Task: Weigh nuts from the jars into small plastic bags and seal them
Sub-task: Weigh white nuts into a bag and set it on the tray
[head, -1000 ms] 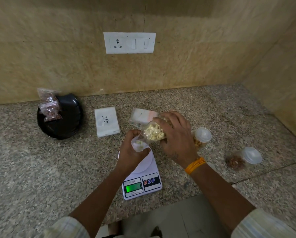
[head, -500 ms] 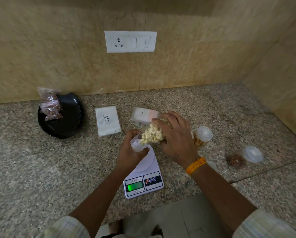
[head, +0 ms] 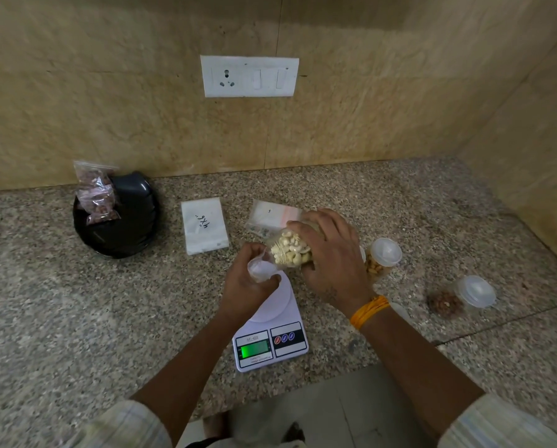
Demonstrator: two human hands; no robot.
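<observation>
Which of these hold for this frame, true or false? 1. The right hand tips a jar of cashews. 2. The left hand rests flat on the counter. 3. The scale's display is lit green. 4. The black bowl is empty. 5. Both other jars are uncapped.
1. True: the right hand grips the tilted cashew jar.
2. False: the left hand holds a small plastic bag at the jar's mouth, above the scale.
3. True.
4. False: the black bowl holds filled bags of brown nuts.
5. False: the peanut jar and the brown-nut jar both have lids on.
</observation>
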